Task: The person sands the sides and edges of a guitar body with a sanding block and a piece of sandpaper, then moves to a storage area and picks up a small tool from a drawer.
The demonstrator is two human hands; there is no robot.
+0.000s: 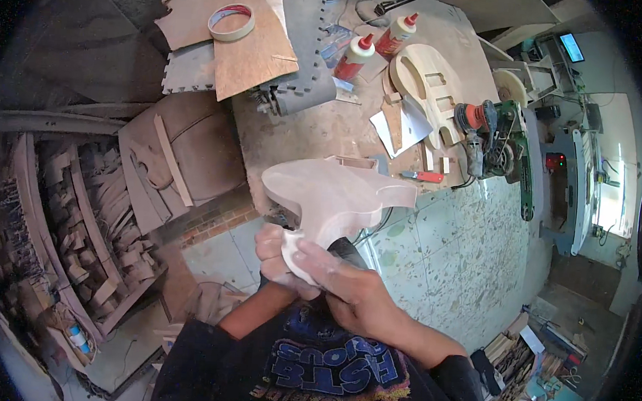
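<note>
While closed round a white piece (291, 249), both hands' fingers (322, 264) near cluttered workbench (288, 140), speckled tiles (474, 224).

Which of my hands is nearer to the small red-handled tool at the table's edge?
Your right hand. It is below and left of the tool in the picture; your left hand is also below it, but farther left.
</note>
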